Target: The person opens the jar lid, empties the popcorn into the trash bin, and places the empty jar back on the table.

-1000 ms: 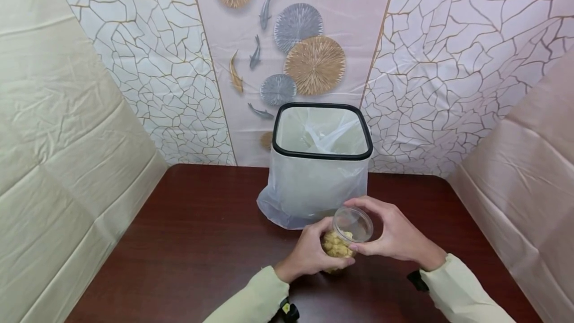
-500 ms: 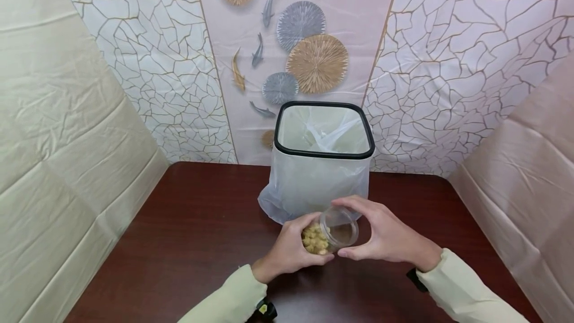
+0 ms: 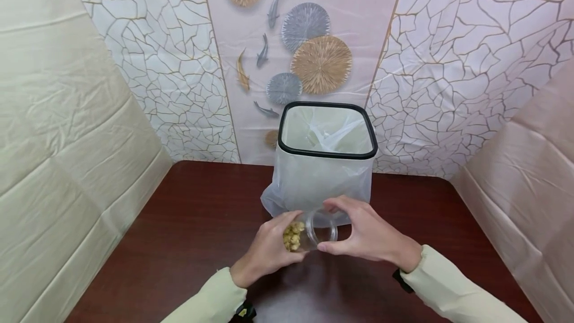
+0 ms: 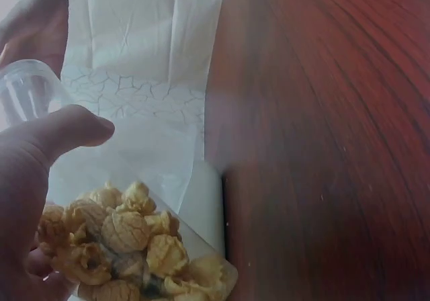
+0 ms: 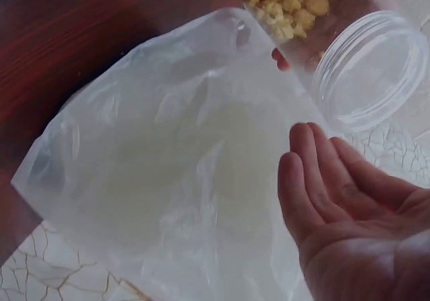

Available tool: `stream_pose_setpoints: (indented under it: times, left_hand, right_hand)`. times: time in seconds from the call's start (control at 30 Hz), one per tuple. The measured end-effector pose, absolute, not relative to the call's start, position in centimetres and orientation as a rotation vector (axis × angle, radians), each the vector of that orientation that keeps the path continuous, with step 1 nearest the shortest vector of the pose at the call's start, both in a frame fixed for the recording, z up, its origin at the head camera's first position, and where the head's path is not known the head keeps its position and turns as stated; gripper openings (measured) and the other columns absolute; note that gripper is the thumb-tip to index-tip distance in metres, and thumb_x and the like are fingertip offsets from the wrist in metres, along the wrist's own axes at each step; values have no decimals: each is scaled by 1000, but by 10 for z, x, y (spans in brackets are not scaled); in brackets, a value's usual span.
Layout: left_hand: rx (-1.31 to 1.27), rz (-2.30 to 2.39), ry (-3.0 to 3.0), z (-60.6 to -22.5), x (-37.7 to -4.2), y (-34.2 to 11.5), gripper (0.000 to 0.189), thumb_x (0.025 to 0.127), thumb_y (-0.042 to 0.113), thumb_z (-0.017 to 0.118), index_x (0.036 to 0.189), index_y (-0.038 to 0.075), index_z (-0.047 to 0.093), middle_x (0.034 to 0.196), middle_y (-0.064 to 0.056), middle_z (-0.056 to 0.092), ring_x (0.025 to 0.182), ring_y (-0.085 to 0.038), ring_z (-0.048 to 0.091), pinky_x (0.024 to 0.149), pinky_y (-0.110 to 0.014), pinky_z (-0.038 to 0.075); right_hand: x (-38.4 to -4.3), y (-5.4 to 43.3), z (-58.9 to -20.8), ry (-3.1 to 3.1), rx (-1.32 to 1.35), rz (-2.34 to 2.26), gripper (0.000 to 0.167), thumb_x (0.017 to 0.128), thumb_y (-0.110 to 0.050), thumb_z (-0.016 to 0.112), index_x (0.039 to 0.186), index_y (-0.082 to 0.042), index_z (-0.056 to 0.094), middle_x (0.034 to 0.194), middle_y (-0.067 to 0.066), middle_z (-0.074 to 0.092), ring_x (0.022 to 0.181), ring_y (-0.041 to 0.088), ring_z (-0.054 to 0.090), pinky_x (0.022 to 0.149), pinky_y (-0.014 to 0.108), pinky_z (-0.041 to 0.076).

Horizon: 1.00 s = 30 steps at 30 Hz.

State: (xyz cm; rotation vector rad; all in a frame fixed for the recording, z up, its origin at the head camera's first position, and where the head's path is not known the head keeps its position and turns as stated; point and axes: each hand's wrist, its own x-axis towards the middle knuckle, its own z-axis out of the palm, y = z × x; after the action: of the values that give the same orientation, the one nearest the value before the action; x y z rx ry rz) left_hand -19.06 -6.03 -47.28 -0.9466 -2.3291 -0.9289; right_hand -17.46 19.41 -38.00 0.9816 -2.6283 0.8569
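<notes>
A clear plastic jar is tilted onto its side in front of the bin. Golden popcorn fills part of its base end. My left hand grips the jar around that end, thumb and fingers on opposite sides. At the other end, the clear round lid points to the right. My right hand arches over it, fingertips above and thumb below, holding its rim. In the right wrist view the curved fingers show beside the lid, while the thumb is hidden.
A pale bin with a black rim, lined with a translucent plastic bag, stands just behind the hands. Both are over a dark reddish table. Patterned cloth hangs at the back, with beige cloth along the sides.
Both hands have shifted left with the jar, and it has tipped from slanted to nearly lying on its side. Its popcorn has slid towards the base. The bin stays put.
</notes>
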Motion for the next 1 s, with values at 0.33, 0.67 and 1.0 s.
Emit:
stream_pose_setpoints:
  times: [0.33, 0.67, 1.0]
  left_hand:
    - [-869, -799, -2357, -476, -189, -74, 87, 59, 26, 100, 137, 6, 65, 129, -6, 73, 113, -19, 73, 92, -34, 62]
    - [-869, -748, -2356, -476, -189, -76, 86, 59, 26, 100, 135, 4, 66, 128, -8, 74, 113, -19, 73, 91, -34, 63]
    - [-906, -770, -2329, -477, -189, -80, 86, 59, 30, 100, 135, 4, 67, 127, -7, 74, 112, -18, 73, 91, -33, 62]
  right_hand:
    - [-179, 176, -393, -2642, 932, 903, 69, 76, -48, 92, 124, -5, 68, 110, 4, 73, 100, 15, 70, 87, 39, 62]
    - [-182, 168, -398, -2631, 932, 874, 64, 74, -47, 91, 119, -7, 69, 105, 4, 73, 94, 16, 69, 82, 37, 62]
    - [-183, 168, -399, -2599, 972, 884, 63, 71, -43, 93, 118, -9, 70, 102, -4, 71, 90, 11, 68, 78, 31, 61]
